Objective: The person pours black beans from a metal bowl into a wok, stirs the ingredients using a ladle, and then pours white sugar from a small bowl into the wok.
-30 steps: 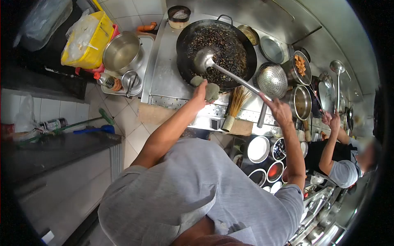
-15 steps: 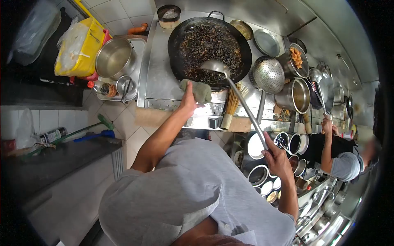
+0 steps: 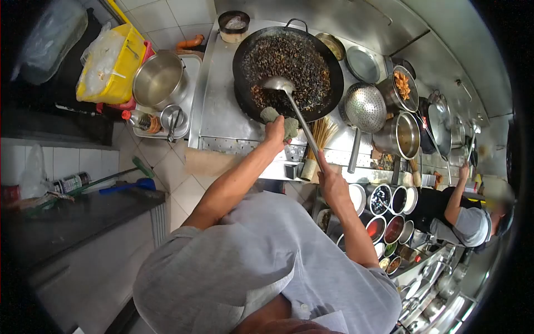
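1. Ladle [image 3: 303, 123]: bowl inside wok [image 3: 242, 83], just 7 o'clock of its middle, against dark loose bits [image 3: 311, 72].
2. Key relation: from the right hand [image 3: 336, 186], bowl lies toward 11 o'clock; long axis runs 5 to 11. Left hand [image 3: 275, 131] is nearer the bowl, but only the right has the handle.
3. Right grip: fingers wrapped round the handle's lower end.
4. Left grip: clamped on folded cloth [image 3: 291, 128] at the wok's 6 o'clock rim. I can't tell how hard it presses there.
5. Surface: wok on a metal counter [image 3: 216, 106]. I log bundled-stick brush [image 3: 318, 143] at the wok's 5 o'clock, just right of the handle, and perforated strainer [image 3: 365, 108] at 4.
6. Room: wide pot [image 3: 139, 83] on a tray [image 3: 194, 69] at 9 o'clock from the wok; round containers [image 3: 376, 227] near the right forearm; co-worker [image 3: 471, 225] well off at 4.
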`<state>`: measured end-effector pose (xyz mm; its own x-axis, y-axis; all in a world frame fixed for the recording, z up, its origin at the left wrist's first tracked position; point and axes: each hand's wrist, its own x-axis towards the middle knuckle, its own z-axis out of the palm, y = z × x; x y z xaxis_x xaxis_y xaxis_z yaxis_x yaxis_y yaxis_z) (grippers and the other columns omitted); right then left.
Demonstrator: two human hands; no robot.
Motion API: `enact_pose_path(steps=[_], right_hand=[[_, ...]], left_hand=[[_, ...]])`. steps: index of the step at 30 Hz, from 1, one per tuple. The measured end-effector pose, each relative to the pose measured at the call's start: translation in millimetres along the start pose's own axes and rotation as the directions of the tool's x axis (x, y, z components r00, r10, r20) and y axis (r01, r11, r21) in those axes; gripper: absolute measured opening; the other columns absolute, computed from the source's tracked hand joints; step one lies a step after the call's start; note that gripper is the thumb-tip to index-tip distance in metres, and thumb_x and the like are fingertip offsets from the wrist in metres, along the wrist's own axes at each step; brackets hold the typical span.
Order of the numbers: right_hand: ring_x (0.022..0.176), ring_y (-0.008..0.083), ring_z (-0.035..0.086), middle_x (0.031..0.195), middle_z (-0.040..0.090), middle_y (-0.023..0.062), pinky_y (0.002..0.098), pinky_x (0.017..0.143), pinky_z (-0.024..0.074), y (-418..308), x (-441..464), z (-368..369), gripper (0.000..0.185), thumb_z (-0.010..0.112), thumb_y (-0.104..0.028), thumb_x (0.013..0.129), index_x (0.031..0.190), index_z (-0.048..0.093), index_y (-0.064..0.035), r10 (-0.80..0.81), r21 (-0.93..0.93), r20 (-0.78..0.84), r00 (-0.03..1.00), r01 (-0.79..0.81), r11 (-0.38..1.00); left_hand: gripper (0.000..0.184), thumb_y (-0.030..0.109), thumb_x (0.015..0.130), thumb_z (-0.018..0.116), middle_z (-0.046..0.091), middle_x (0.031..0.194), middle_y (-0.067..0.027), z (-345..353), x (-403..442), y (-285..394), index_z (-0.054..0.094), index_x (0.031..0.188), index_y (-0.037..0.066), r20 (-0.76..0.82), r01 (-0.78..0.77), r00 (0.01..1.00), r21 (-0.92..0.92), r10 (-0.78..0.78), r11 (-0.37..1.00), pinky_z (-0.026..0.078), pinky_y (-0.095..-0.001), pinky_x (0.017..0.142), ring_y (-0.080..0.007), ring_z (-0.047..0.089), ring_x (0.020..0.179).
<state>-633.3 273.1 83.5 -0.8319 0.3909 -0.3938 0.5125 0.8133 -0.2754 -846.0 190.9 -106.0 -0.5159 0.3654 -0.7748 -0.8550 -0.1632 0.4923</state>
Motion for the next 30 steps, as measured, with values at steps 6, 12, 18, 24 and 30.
enact_pose_path(steps=[6, 12, 18, 24, 30], right_hand=[[0.1, 0.0464, 0.068, 0.103, 0.069, 0.0313, 0.0478, 0.085, 0.0522, 20.6, -7.8, -55.0, 0.063, 0.064, -0.017, 0.098, 0.156, 0.042, -0.0248, -0.032, 0.294, -0.005, 0.999, 0.032, 0.955], [0.084, 0.0466, 0.069, 0.089, 0.071, 0.0271, 0.0533, 0.073, 0.0526, 49.4, -74.0, -146.6, 0.066, 0.064, -0.016, 0.097, 0.156, 0.04, -0.0289, -0.038, -0.009, -0.008, 0.999, 0.038, 0.999], [0.066, 0.0422, 0.068, 0.07, 0.066, 0.0229, 0.0538, 0.065, 0.053, 64.5, -62.5, -122.9, 0.072, 0.062, -0.017, 0.095, 0.159, 0.033, -0.0341, -0.072, -0.351, 0.011, 0.997, 0.071, 0.934], [0.069, 0.0438, 0.07, 0.073, 0.069, 0.0242, 0.0571, 0.062, 0.0549, 42.9, 8.5, -16.3, 0.083, 0.056, -0.016, 0.099, 0.164, 0.009, -0.0366, 0.014, -0.247, -0.015, 1.0, -0.017, 0.969], [0.081, 0.0443, 0.071, 0.082, 0.069, 0.0282, 0.0541, 0.071, 0.0528, 32.9, 19.0, -5.0, 0.072, 0.059, -0.011, 0.098, 0.162, 0.028, -0.0268, -0.005, 0.066, -0.058, 0.998, 0.009, 0.998]], left_hand=[[0.045, 0.045, 0.093, 0.062, 0.063, 0.11, -0.012, 3.8, -36.3, 21.8, 0.054, 0.121, 0.01, -0.076, -0.004, 0.997, 0.078, 0.01, 0.997, 0.057, -0.0452, 0.058, -0.0278, 0.066, 0.088], [0.052, 0.042, 0.09, 0.065, 0.061, 0.117, -0.0135, 14.1, -43.8, 29.7, 0.05, 0.129, 0.011, -0.013, 0.039, 0.999, -0.05, -0.039, 0.998, 0.062, -0.053, 0.065, -0.0322, 0.065, 0.091], [0.035, 0.045, 0.094, 0.061, 0.066, 0.106, -0.0077, 11.6, -21.9, 20.5, 0.059, 0.118, 0.018, -0.062, 0.086, 0.994, -0.041, -0.088, 0.995, 0.056, -0.0566, 0.074, -0.0279, 0.064, 0.089], [0.035, 0.036, 0.092, 0.063, 0.065, 0.106, -0.0116, 10.4, -26.7, 27.4, 0.057, 0.117, 0.013, 0.003, 0.077, 0.997, -0.034, -0.076, 0.996, 0.055, -0.049, 0.058, -0.029, 0.065, 0.087], [0.036, 0.038, 0.093, 0.063, 0.067, 0.104, -0.0115, 15.9, -32.4, 24.6, 0.057, 0.118, 0.013, -0.055, 0.031, 0.998, -0.004, -0.032, 0.999, 0.055, -0.0483, 0.058, -0.0287, 0.065, 0.084]])
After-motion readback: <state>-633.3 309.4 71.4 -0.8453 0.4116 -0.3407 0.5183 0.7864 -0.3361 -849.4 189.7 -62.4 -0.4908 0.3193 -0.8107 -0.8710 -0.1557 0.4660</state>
